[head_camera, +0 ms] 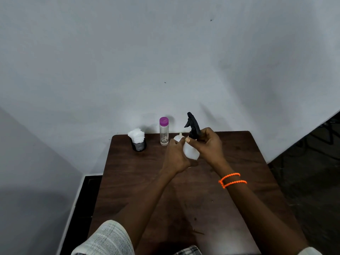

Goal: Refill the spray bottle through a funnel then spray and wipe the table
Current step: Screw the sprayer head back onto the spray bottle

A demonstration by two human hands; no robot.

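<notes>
We grip the bottle in our left hand to steady it just above the surface, while right-hand fingers curl round its black sprayer, likely unscrewing it; funnel waits just behind.

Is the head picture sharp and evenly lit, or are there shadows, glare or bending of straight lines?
Head view: light is dim and soft, without glare; the wall carries broad faint shadows. The wide lens bends the table edges outward. The hands, left and right, and the spray bottle look slightly soft; its white body nearly blows out.
</notes>
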